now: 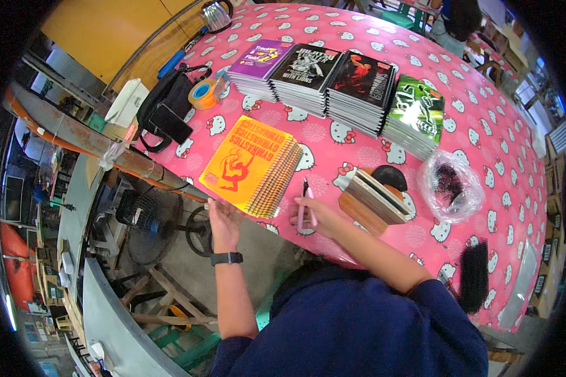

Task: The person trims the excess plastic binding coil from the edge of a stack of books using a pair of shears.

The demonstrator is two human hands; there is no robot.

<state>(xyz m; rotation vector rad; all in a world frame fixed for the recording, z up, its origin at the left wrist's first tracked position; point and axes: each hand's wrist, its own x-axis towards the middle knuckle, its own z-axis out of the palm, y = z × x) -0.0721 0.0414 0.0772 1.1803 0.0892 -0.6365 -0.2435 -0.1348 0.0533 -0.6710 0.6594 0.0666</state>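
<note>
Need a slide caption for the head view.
Right hand holding pink-handled pliers beside a stack of yellow notebooks, left hand open nearby.

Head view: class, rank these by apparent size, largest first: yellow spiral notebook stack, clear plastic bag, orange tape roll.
1. Yellow spiral notebook stack
2. Clear plastic bag
3. Orange tape roll

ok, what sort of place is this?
Likely a small workshop, perhaps for notebook binding: stacked spiral-bound notebooks on a table, pink-handled pliers in the right hand, and a black fan nearby.
</note>
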